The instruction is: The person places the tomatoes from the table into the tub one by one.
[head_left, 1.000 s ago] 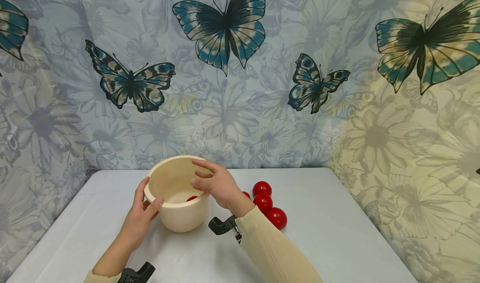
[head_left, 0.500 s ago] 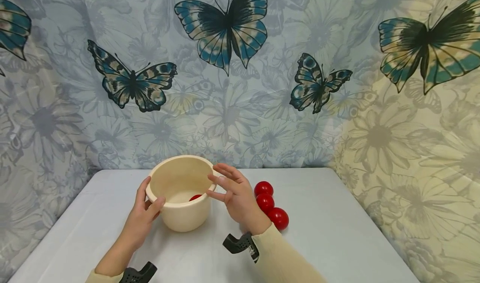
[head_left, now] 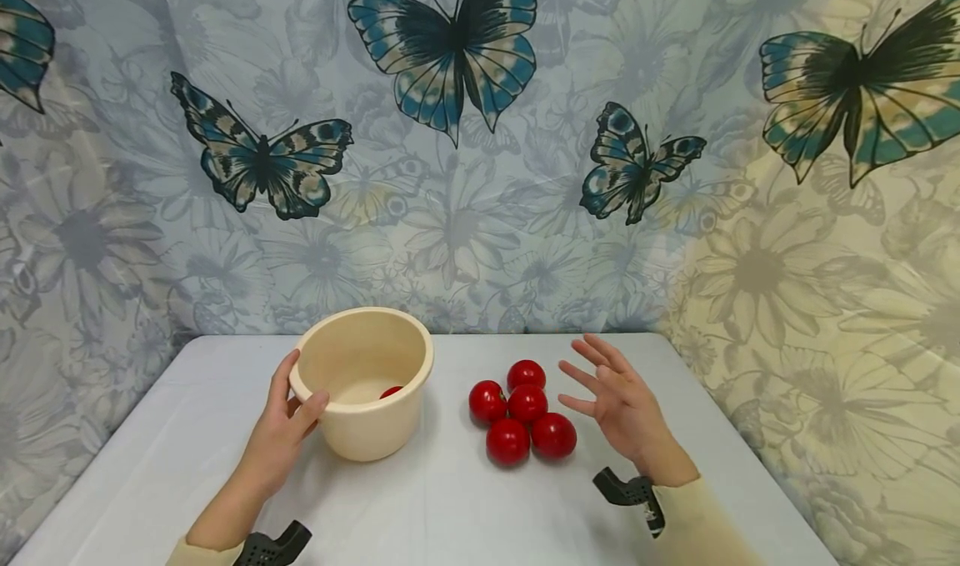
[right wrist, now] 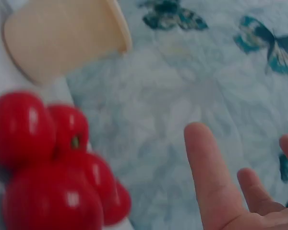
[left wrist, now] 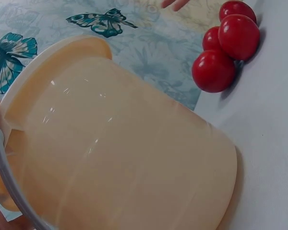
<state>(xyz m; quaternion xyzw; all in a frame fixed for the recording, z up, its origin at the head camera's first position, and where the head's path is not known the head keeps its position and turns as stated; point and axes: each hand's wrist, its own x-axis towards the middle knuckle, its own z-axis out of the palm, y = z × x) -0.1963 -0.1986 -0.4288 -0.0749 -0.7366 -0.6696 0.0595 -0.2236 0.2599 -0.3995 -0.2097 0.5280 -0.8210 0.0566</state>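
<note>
A cream plastic bucket (head_left: pixel 371 434) stands on the left half of the table. My left hand (head_left: pixel 272 449) grips its rim at the left, thumb on the near side. Inside the bucket a bit of something red (head_left: pixel 391 391) shows; the near wall hides the rest. The left wrist view has the bucket's side (left wrist: pixel 129 139) close up, with a grey handle (left wrist: pixel 10 179). Several red tomatoes (head_left: pixel 527 403) sit clustered right of the bucket; one shows a green stem spot in the right wrist view. To their right my right hand (head_left: pixel 626 412) is raised, fingers spread, holding nothing.
A white cloth covers the table (head_left: pixel 420 516). Behind it hangs a backdrop (head_left: pixel 457 241) printed with butterflies and flowers. A black camera mount sits on each wrist, the right one (head_left: pixel 628 491) near the tomatoes.
My right hand has drawn back from over the bucket's right rim, passing to the right over the tomatoes and uncovering them. The left hand and bucket have stayed in place.
</note>
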